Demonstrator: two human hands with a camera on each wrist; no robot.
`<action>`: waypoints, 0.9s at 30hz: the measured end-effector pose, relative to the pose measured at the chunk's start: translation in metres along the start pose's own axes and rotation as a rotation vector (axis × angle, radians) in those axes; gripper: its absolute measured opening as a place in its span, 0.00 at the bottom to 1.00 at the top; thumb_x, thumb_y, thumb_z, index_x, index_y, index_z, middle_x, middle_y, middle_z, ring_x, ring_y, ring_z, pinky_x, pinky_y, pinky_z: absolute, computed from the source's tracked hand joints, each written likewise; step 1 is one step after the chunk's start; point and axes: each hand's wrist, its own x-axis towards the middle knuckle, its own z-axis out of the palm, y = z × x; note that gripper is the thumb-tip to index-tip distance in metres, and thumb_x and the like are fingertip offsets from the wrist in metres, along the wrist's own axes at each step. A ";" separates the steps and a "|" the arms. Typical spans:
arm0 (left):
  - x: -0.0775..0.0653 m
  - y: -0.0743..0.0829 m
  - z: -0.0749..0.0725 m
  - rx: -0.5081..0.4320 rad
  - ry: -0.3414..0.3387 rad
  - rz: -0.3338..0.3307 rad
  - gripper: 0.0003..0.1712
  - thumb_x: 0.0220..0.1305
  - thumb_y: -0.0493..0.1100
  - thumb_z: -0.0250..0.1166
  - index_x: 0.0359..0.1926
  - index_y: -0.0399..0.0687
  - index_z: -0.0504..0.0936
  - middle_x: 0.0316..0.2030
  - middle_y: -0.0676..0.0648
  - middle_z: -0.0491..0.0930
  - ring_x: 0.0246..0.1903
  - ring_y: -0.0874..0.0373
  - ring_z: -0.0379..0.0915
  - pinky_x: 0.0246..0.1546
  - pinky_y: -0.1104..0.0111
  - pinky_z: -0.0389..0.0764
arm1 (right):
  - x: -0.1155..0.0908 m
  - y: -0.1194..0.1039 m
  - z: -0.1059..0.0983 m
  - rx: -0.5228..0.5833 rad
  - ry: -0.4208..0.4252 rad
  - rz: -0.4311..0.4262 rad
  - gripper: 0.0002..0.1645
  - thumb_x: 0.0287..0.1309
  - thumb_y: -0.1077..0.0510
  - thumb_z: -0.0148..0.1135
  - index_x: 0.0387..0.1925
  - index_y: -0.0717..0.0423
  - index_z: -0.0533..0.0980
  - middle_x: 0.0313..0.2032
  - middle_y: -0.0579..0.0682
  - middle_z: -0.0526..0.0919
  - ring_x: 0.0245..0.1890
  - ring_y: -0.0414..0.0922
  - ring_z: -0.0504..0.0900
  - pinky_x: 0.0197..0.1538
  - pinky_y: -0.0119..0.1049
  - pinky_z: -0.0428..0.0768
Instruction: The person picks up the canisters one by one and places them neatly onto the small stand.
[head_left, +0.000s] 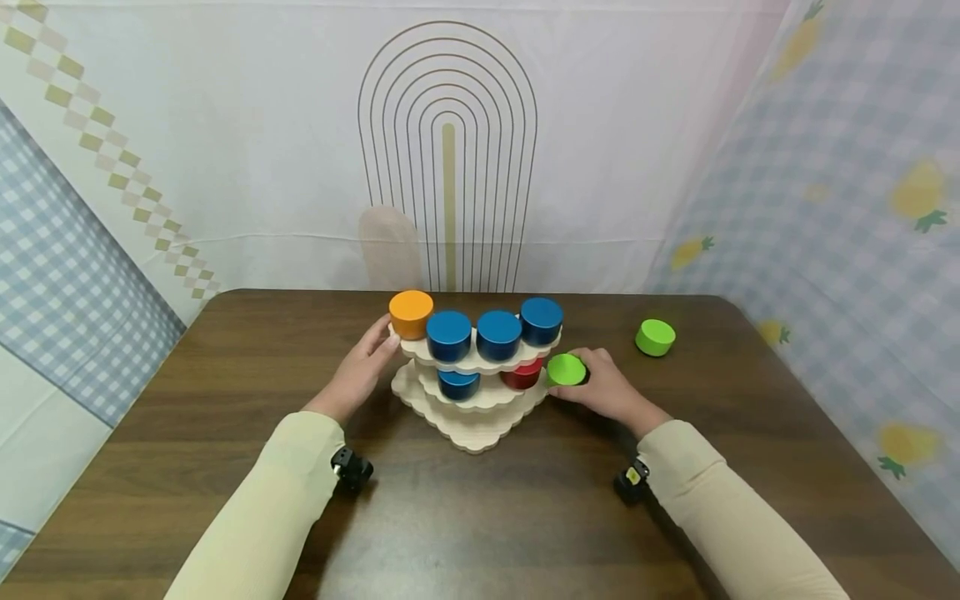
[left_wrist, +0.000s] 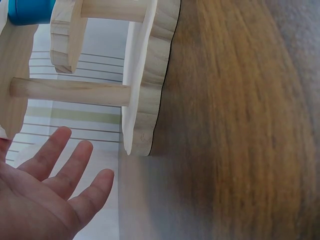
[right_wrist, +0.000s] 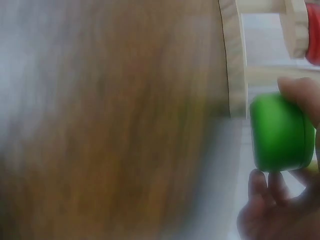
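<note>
A tiered wooden stand (head_left: pixel 474 433) with scalloped edges has three blue cylinders (head_left: pixel 498 335) and an orange cylinder (head_left: pixel 410 315) on its top tier. Lower down sit another blue cylinder (head_left: pixel 458 384) and a red cylinder (head_left: pixel 522 375). My left hand (head_left: pixel 360 371) touches the top tier's left edge beside the orange cylinder; three of its fingers (left_wrist: pixel 75 165) spread loosely in the left wrist view. With thumb and fingers, my right hand (head_left: pixel 603 385) grips a green cylinder (right_wrist: pixel 280 134) at the stand's right side, above the bottom tier's level.
A second green cylinder (head_left: pixel 655 337) stands on the brown wooden table (head_left: pixel 480 525), to the right of my right hand. Wooden posts (left_wrist: pixel 70 92) hold the tiers apart. Behind the table hangs a white patterned cloth (head_left: pixel 262 150).
</note>
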 end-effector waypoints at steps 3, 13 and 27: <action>0.000 0.000 0.000 0.002 -0.001 -0.001 0.40 0.74 0.63 0.41 0.77 0.51 0.42 0.75 0.40 0.44 0.71 0.41 0.48 0.67 0.43 0.53 | 0.000 -0.005 0.003 0.002 -0.013 -0.014 0.40 0.51 0.47 0.71 0.59 0.65 0.69 0.48 0.61 0.68 0.48 0.53 0.65 0.45 0.44 0.73; 0.001 -0.001 0.000 0.001 -0.004 0.006 0.40 0.74 0.63 0.41 0.77 0.51 0.42 0.75 0.39 0.44 0.72 0.40 0.46 0.68 0.43 0.53 | 0.003 -0.015 0.012 -0.015 -0.051 -0.022 0.39 0.51 0.48 0.70 0.58 0.67 0.69 0.47 0.60 0.70 0.46 0.52 0.66 0.42 0.38 0.72; -0.003 0.006 -0.002 -0.021 -0.019 0.000 0.38 0.76 0.57 0.41 0.77 0.47 0.40 0.75 0.36 0.43 0.71 0.39 0.46 0.68 0.43 0.52 | 0.002 -0.025 0.017 -0.001 -0.100 -0.040 0.38 0.50 0.48 0.72 0.56 0.67 0.71 0.44 0.57 0.72 0.46 0.51 0.66 0.41 0.38 0.72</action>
